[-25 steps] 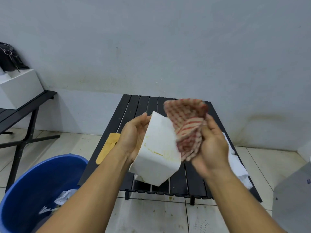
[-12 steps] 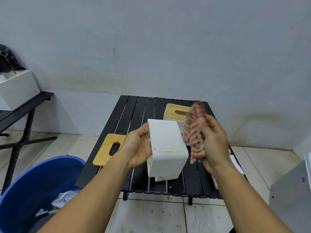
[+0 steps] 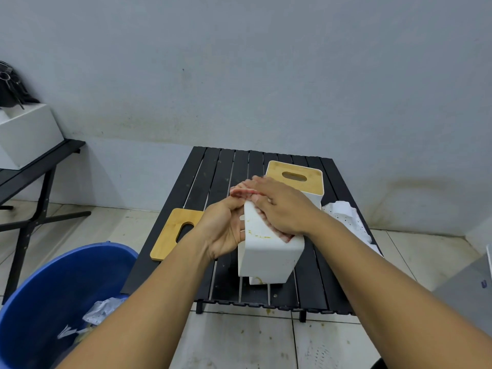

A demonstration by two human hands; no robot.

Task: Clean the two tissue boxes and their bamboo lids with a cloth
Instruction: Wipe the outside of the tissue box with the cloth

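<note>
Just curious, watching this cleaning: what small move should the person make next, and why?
Probably slide the right hand, which presses the checked cloth, across the white tissue box toward the left hand that grips its side. Yellow smears show on that upturned face just beside the cloth, not yet wiped.

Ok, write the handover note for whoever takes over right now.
Left hand: grip round the held tissue box, over the table.
Right hand: presses the cloth flat on it.
Second tissue box stands behind, fitted bamboo lid on; loose bamboo lid lies left.
Done: nothing visibly finished; yellow stains show.
Left: both boxes, both lids.
</note>
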